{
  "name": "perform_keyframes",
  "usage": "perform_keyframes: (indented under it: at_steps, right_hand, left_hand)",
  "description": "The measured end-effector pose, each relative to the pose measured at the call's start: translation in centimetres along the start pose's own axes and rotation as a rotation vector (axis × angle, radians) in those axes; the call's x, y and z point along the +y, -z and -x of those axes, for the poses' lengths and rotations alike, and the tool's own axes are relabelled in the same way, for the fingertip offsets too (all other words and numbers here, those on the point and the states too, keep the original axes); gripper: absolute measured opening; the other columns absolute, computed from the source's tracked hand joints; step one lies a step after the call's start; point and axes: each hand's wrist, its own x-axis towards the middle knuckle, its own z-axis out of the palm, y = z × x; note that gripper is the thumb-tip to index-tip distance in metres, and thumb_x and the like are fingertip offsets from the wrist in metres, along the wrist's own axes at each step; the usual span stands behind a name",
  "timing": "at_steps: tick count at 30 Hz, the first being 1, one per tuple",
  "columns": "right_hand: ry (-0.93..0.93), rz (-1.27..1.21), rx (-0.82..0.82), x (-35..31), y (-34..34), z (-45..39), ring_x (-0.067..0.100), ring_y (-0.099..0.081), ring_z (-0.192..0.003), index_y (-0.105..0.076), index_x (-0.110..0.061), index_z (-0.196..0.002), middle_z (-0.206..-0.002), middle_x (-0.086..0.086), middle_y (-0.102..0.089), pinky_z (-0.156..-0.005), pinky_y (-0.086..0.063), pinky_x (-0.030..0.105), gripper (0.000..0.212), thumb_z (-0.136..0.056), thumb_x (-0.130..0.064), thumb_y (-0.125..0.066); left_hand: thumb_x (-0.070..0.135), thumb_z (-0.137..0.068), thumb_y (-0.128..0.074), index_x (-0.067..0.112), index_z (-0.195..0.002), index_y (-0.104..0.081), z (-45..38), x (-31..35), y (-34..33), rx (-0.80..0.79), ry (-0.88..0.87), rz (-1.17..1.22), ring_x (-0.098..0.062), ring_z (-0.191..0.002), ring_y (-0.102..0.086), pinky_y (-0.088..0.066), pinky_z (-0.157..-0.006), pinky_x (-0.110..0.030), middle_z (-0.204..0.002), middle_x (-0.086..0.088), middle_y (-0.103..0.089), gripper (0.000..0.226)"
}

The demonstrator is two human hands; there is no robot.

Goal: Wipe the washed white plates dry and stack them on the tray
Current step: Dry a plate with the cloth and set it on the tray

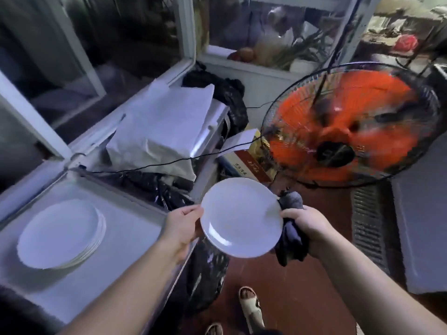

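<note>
Between my two hands the white plate [240, 217] hangs in the air over the floor, face up toward me and tipped slightly, clear of the counter [125, 238]. My left hand [181, 228] pinches its left rim, thumb on top and the other fingers curled underneath. My right hand [306, 226] has its fingers closed round a bunched dark cloth [290, 228], which is pressed against the plate's right rim. To the left of my left hand, and a little lower, the stack of plates [61, 234] sits on the pale surface I take to be the tray [116, 257]; I cannot make out its edge against the counter. That is the relation that matters: the stack lies off to the left, so my left hand is the nearer one, and the plate would have to travel sideways that way and come down flat. Judging by the cloth at the rim, wiping is not finished. Beyond my right hand an orange fan [348, 126] is spinning.
</note>
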Motion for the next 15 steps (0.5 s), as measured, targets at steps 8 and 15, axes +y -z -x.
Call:
perform_keyframes:
  at_steps: [8,15]
  right_hand:
    - [0.089,0.399,-0.356,-6.4,-10.4,-8.1,0.022,-0.07,-0.075,-0.074,-0.012,-0.095,-0.09,0.007,-0.076,-0.069,-0.057,0.03,0.011,-0.087,-0.014,-0.079]
    - [0.143,0.629,-0.53,-7.3,-21.1,-8.9,0.025,-0.074,-0.067,-0.075,-0.002,-0.094,-0.085,0.013,-0.078,-0.062,-0.061,0.032,0.018,-0.08,-0.01,-0.085]
  left_hand:
    - [0.006,-0.099,-0.064,0.001,-0.105,-0.074,-1.1,1.2,4.7,0.371,0.015,0.202,-0.033,-0.095,-0.077,-0.065,-0.08,-0.044,-0.097,-0.018,-0.079,0.014]
    - [0.004,-0.097,-0.066,0.004,-0.105,-0.077,0.8,-0.8,9.8,0.647,0.004,0.383,-0.027,-0.084,-0.076,-0.061,-0.073,-0.037,-0.095,-0.014,-0.08,0.013]
